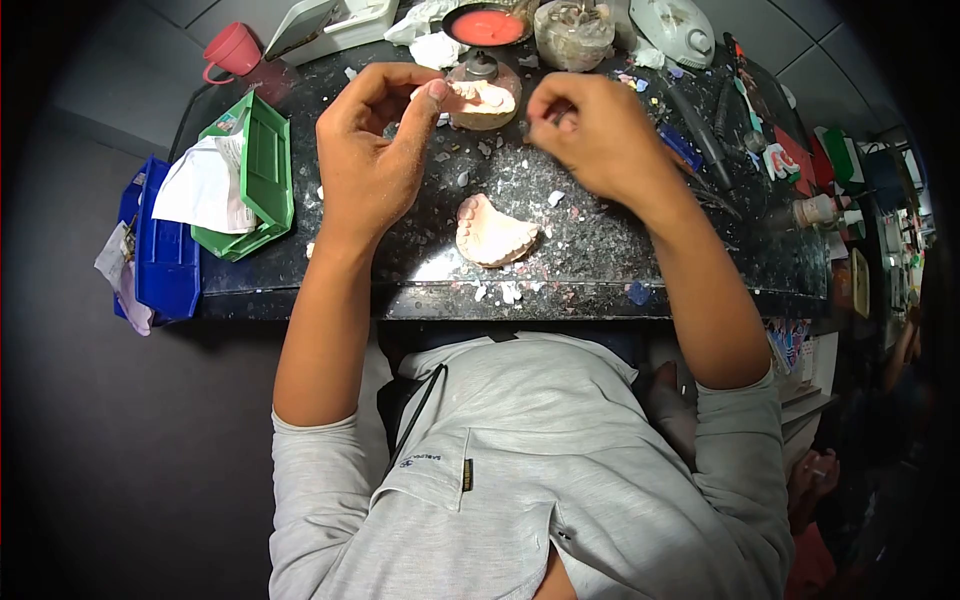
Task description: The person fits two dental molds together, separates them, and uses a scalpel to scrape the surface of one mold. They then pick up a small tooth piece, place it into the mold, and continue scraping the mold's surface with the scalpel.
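Left hand (375,160): thumb and fingers clamped on pale dental cast (488,97), held above tabletop (590,258). Right hand (600,135) beside, fingers curled; cannot tell if gripping anything. Cast likely light, stiff, brittle, perhaps dusty-slick; best held by thicker sides, clear of fragile edges.

- Our left hand (378,145) holds a pale dental cast (482,97) by one end.
- Our right hand (588,130) curls near it, apart; we cannot tell whether it holds anything.
- A second cast (493,234) lies on the counter (590,265) among scattered debris (556,198).
- To our left sit a green bin (268,165) with white paper (203,190) and a blue bin (168,245).
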